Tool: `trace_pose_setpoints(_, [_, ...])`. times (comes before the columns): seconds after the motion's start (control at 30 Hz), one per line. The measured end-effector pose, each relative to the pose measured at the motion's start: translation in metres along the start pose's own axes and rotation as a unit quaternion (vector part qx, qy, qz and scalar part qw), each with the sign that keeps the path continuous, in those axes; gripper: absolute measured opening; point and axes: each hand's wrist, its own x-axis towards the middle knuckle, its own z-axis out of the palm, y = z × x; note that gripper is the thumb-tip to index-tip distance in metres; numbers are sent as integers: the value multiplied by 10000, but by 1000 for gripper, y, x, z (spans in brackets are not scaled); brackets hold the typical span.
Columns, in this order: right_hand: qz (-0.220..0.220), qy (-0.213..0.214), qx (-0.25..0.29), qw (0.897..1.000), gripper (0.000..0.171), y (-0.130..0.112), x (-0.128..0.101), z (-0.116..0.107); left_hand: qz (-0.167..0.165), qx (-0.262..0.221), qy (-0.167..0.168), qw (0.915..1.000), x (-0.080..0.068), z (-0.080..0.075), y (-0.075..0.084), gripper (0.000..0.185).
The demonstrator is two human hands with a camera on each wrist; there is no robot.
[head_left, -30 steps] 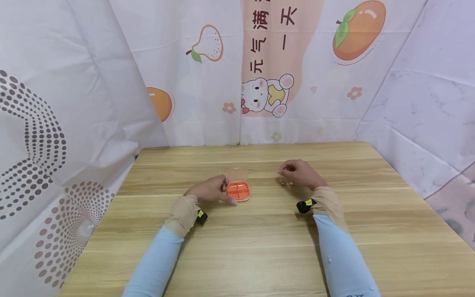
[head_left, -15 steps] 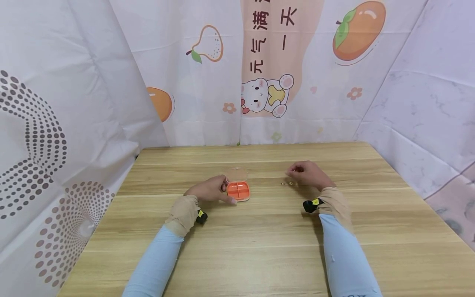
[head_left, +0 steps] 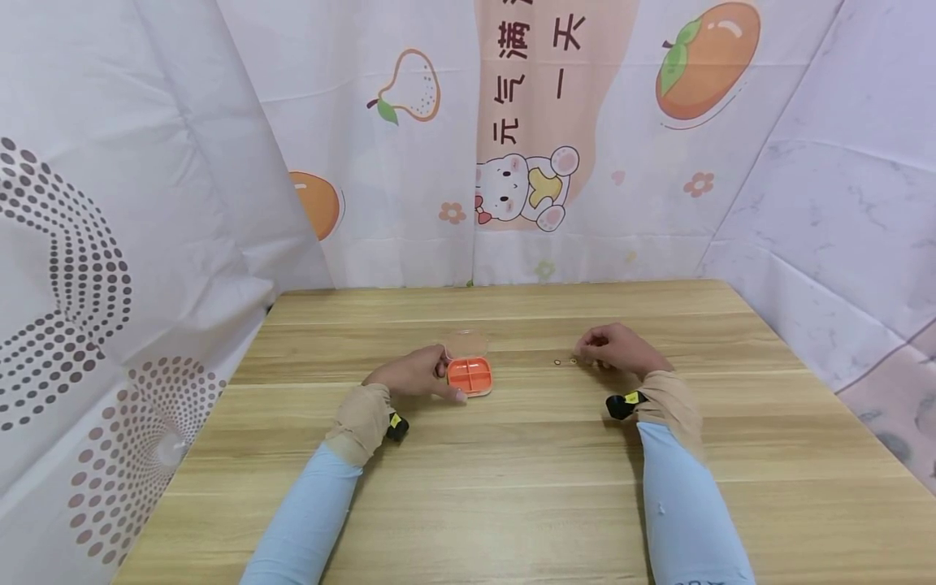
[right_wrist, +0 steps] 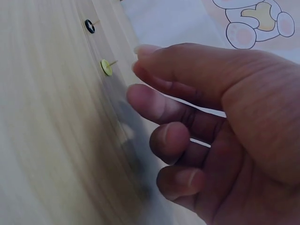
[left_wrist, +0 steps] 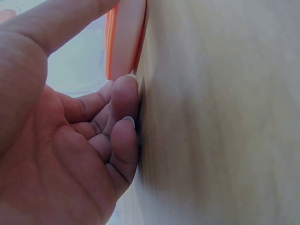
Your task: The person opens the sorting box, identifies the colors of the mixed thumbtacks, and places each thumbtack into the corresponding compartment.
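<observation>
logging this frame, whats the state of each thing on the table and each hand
orange pill box: open, on the table, no contents visible.
clear lid: swung back behind the box.
left hand: grips the box's left side.
black pushpin: head down on the table, pin up, untouched.
yellow pushpin: same, nearest the right hand.
right hand: fingers loosely curled beside the pins, holding nothing that shows.

Pushpins [head_left: 565, 361] too small in head view to tell colour or lie; right wrist view shows two, black [right_wrist: 89, 26] and yellow-green [right_wrist: 107, 67], both soft-focus. Orange box [left_wrist: 123, 40] cut off by top edge in left wrist view, its compartments hidden there. Left hand [left_wrist: 61, 140] covers the box's near-left side [head_left: 468, 375]; compartment contents unreadable.
</observation>
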Motion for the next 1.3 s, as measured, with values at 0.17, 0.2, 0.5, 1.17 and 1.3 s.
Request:
trace_pose_setpoints(0.17, [7,-149,-41,9999,18,0,-1,0,-31,8,3,10000,0,0,0,55])
trace_pose_setpoints(0.2, [28,-182,-16,9998,17,-1,-2,0,-36,15,8,10000,0,0,0,55])
trace_pose_setpoints(0.5, [20,-252,-239,9994,15,-8,-3,4,-32,33,32,10000,-1,1,1,55])
trace_pose_setpoints(1.17, [194,-299,727,9967,29,-3,-1,1,31,-23,5,10000,0,0,0,54])
trace_pose_setpoints(1.3, [596,-623,2557,9629,27,-2,0,2,22,-3,4,10000,0,0,0,54])
